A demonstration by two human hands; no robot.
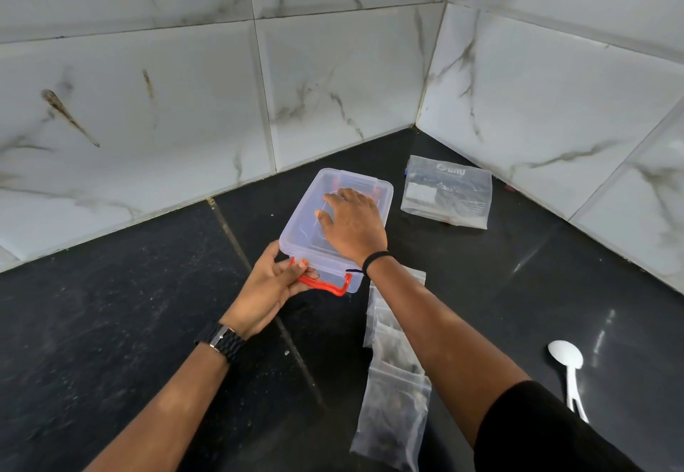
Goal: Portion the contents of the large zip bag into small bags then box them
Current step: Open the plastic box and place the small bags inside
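Filled small clear zip bags (394,390) lie unboxed near the surface's front edge. Left hand (272,283) grips the clear plastic box's (307,227) red latch (325,284); right hand (351,227) presses flat on the lid, fingers spread. Boxing remains.

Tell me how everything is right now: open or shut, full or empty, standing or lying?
Box: lid on, looks empty, near red clasp being worked.
Left hand: fingers curled on the red clasp.
Right hand: flat on the lid, pressing.
Large bag: lying flat by the wall, a little dark stuff inside.
Small bags: filled, lying in a row on the counter, not boxed.
Spoon: lying on the counter, bowl empty.
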